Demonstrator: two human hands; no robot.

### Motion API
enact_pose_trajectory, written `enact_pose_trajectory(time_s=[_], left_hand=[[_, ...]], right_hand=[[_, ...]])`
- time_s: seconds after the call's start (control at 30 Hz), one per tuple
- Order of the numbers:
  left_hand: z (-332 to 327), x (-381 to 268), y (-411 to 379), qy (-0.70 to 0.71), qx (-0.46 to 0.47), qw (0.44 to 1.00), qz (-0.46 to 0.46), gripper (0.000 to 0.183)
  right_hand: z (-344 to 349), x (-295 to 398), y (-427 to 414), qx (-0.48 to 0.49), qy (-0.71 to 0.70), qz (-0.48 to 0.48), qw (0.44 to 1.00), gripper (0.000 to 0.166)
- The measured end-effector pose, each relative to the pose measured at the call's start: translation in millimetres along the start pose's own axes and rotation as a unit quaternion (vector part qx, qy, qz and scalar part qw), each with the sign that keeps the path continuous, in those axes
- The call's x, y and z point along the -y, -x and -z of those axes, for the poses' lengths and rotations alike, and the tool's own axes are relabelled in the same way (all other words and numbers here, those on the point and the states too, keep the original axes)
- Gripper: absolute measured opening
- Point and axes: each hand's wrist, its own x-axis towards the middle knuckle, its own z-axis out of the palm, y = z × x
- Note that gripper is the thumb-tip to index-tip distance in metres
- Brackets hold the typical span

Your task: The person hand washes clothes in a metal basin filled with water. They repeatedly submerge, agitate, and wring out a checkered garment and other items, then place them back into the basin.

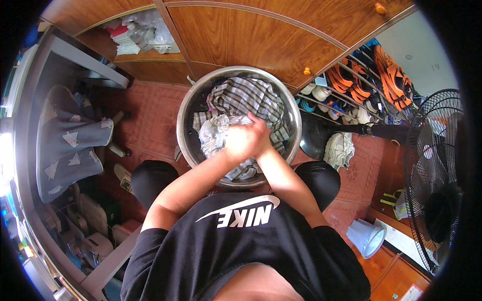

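Note:
A round stainless steel basin point(182, 124) stands on the floor between the knees. Inside lies a bunched plaid cloth point(244, 94), grey, white and dark, at the far side. Nearer to me is a crumpled white patterned cloth point(212, 129), spread over the left and near part of the basin. My left hand point(241, 141) and my right hand point(260, 129) meet above the middle of the basin, pressed together over the white cloth. Which arm each hand belongs to is plain only at the wrists. Their palms are hidden, and whether cloth is between them does not show.
Wooden cabinets point(241, 34) rise just beyond the basin. A shoe rack with orange sandals point(391, 79) is at the upper right, near a black standing fan point(433, 180). White shoes point(339, 150) and a blue bin point(365, 237) stand right. A grey cloth point(75, 139) hangs left.

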Motion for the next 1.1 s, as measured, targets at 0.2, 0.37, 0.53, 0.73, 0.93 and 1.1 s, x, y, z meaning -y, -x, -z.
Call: enact_pose_trajectory(time_s=[0.2, 0.37, 0.53, 0.73, 0.93, 1.1], left_hand=[[6.0, 31.8, -18.4, 0.017, -0.074, 0.993, 0.091, 0.021], [6.6, 65.0, -7.7, 0.013, 0.020, 0.991, 0.128, 0.022], [-31.0, 60.7, 14.0, -0.094, 0.109, 0.988, 0.060, 0.045], [-63.0, 60.1, 7.2, -0.207, 0.178, 0.961, 0.037, 0.054], [-33.7, 63.9, 4.1, 0.047, 0.043, 0.990, 0.125, 0.011], [1.3, 15.3, 13.9, 0.196, -0.095, 0.971, 0.101, 0.013]], right_hand=[[-4.6, 13.4, -8.5, 0.028, -0.123, -0.151, 0.980, 0.024], [-5.6, 49.3, -21.1, -0.088, 0.309, -0.041, 0.946, 0.027], [27.1, 27.0, -28.5, -0.140, 0.784, 0.177, 0.578, 0.024], [35.7, 4.7, -29.4, -0.135, 0.861, 0.106, 0.480, 0.013], [27.1, 48.6, -27.8, -0.089, 0.695, 0.141, 0.700, 0.023], [-2.5, 33.8, -24.4, -0.211, 0.297, -0.006, 0.931, 0.046]])
